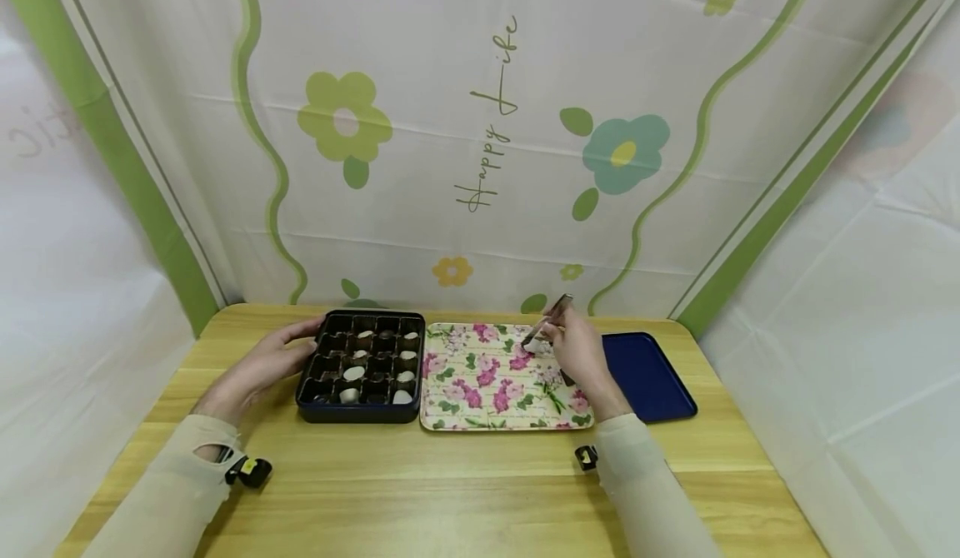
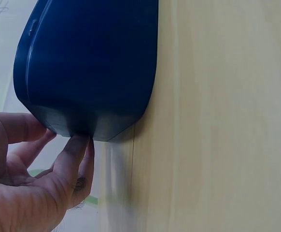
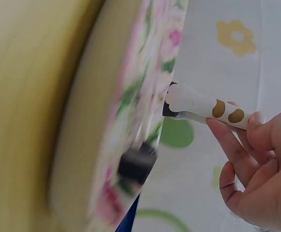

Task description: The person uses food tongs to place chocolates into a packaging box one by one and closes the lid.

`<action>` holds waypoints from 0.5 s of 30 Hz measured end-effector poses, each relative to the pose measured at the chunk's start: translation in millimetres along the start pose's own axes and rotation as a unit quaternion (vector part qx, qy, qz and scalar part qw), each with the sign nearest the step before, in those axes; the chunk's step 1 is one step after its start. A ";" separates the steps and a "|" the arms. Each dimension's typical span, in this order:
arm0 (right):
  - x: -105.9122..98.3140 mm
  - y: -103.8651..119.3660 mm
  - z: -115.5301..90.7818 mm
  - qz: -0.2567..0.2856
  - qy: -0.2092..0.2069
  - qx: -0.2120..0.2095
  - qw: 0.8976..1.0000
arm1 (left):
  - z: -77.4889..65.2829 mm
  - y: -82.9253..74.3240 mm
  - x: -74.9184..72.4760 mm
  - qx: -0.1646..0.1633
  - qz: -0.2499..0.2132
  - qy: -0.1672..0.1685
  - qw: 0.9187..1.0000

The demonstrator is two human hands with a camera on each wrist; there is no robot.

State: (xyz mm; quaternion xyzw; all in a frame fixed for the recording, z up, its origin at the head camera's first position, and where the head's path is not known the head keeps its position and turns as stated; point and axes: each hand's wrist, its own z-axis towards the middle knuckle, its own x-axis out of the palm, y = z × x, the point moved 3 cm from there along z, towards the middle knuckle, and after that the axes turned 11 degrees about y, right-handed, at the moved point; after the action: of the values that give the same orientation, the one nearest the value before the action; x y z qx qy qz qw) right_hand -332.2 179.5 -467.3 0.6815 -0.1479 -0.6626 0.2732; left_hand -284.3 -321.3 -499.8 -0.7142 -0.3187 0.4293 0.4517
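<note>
My left hand (image 1: pixel 273 360) rests against the left side of a dark blue box (image 1: pixel 360 416). In the left wrist view its fingertips touch the box wall (image 2: pixel 82 118). Inside the box, a dark divided insert holds white and dark chocolates (image 1: pixel 354 372) in several compartments. My right hand (image 1: pixel 583 356) pinches small tongs (image 3: pixel 205 107) with gold spots and a paw-shaped end, tip down over the floral tray (image 1: pixel 457 416). A dark piece (image 3: pixel 169 108) shows at the tongs' tip; whether it is clamped, I cannot tell. Another dark chocolate piece (image 3: pixel 138 163) lies on the tray nearer the wrist.
A flat dark blue lid (image 1: pixel 648 375) lies right of the tray, partly behind my right hand. Box, tray and lid stand side by side on the wooden table (image 1: pixel 450 491). A printed cloth curtain (image 1: pixel 420 200) rises right behind the table's back edge.
</note>
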 end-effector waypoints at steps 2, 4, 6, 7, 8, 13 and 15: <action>2.4 12.2 -0.8 0.013 0.008 -0.014 1.000 | -0.3 -0.6 0.1 0.000 0.002 0.000 1.000; 5.7 25.7 -1.6 0.028 0.020 -0.026 0.999 | -0.6 -1.0 0.3 0.000 0.001 0.001 1.000; 9.3 39.8 -2.7 0.036 0.033 -0.037 0.998 | -0.8 -1.2 0.5 -0.001 0.000 0.002 1.000; 11.1 47.0 -3.0 0.034 0.037 -0.039 0.998 | -0.8 -1.2 0.6 -0.002 0.000 0.002 1.000; 13.3 54.1 -3.0 0.029 0.040 -0.044 0.998 | -0.9 -1.2 0.7 -0.003 -0.002 0.002 1.000; 24.4 89.7 -1.2 0.013 0.045 -0.079 0.996 | -0.4 0.3 0.5 -0.005 -0.004 0.003 1.000; 28.3 104.1 -0.4 0.015 0.045 -0.102 0.994 | 0.0 0.7 0.3 -0.004 -0.004 0.003 1.000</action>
State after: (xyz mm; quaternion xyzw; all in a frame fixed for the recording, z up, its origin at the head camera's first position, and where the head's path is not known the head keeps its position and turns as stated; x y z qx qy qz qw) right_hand -312.9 79.6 -431.4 0.6770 -0.0774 -0.6389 0.3572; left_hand -284.2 -321.4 -500.6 -0.7160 -0.3217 0.4245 0.4513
